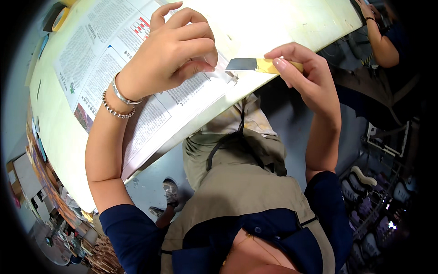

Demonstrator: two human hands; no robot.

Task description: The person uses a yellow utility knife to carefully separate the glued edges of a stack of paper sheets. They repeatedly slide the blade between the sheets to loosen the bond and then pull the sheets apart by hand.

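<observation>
My left hand (pixel 182 50) is above the newspaper (pixel 155 107) on the pale table, with its fingers curled. Thumb and fingertips come together near a small whitish, see-through scrap (pixel 221 74); what they hold, if anything, I cannot make out. In my right hand (pixel 303 71), thumb and fingers pinch the yellow, tape-like handle of a flat-bladed knife (pixel 242 64). Its dark, flat blade points left toward my left fingertips, with a gap between. A small dark and white bit (pixel 233 78) lies at the table's edge below the blade.
The pale table (pixel 283 23) curves away ahead, its near edge in front of my apron. Rolls of tape (pixel 59 19) stand at the far left. Another person's arm (pixel 382 45) shows at the upper right. A rack with shoe-like pieces (pixel 365 196) stands at the lower right.
</observation>
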